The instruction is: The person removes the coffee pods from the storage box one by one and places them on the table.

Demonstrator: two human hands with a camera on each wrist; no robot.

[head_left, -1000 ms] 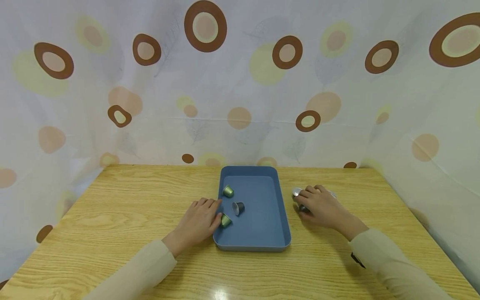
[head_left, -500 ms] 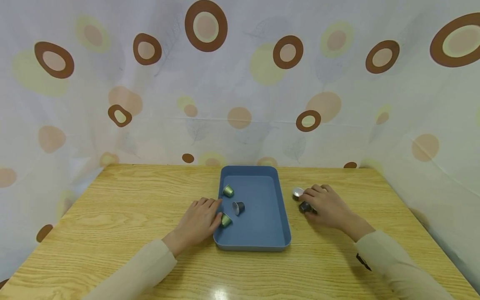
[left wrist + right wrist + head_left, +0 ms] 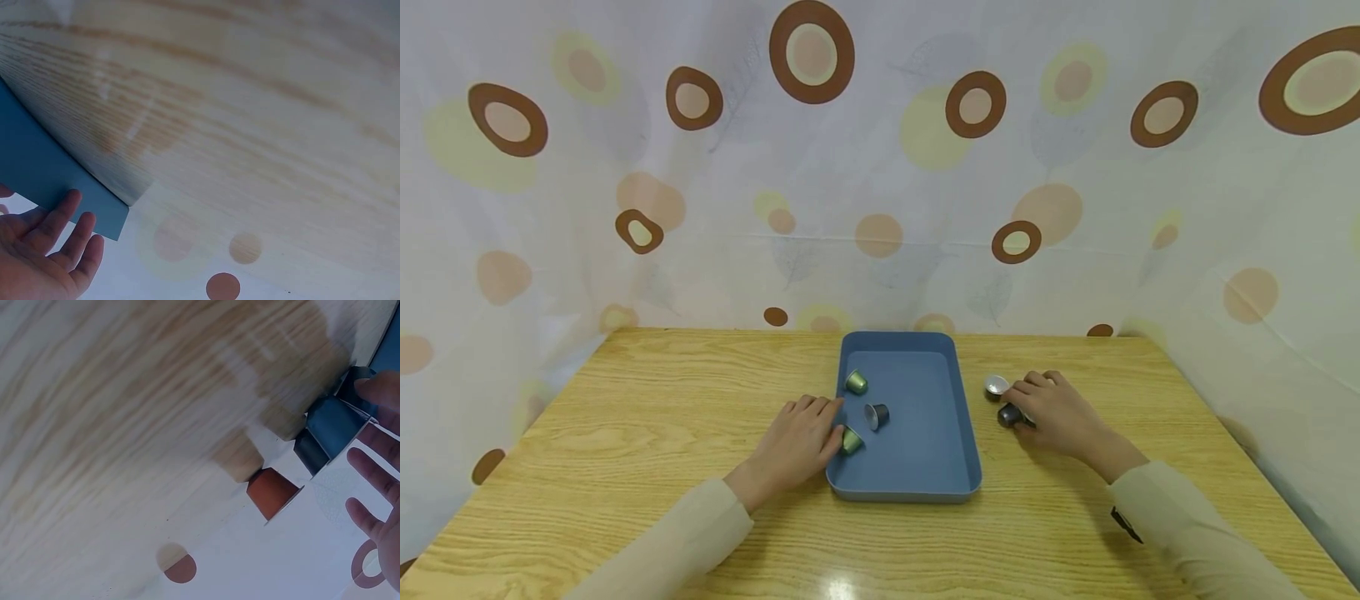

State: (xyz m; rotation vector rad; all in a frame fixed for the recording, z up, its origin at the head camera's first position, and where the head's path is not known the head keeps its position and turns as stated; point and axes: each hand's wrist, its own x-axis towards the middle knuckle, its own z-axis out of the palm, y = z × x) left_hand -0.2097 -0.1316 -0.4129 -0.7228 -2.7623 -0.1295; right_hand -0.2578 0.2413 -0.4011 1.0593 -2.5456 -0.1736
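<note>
My left hand (image 3: 797, 442) rests at the left side of a blue tray (image 3: 962, 433), its fingertips right at the rim. In the left wrist view, loosely straight fingers (image 3: 56, 222) lie against the tray's outer wall. On the table right of the tray, my right hand (image 3: 1056, 417) pinches a dark coffee capsule (image 3: 1010, 415), thumb (image 3: 378, 387) on its near side. Beside it stands a capsule with a silver lid (image 3: 996, 385). The right wrist view shows a blue capsule (image 3: 334, 428), a dark capsule (image 3: 309, 453) and an orange capsule (image 3: 273, 492), lids down or tilted.
Inside the tray lie a green capsule (image 3: 856, 382), a dark capsule on its side (image 3: 877, 416) and a second green capsule (image 3: 852, 441) near my left thumb. A patterned cloth (image 3: 880, 183) hangs behind and beside the wooden table (image 3: 700, 375).
My right hand has shifted slightly to the right, and the silver-lidded capsule and the dark capsule now show more fully. The left hand and tray have stayed still.
</note>
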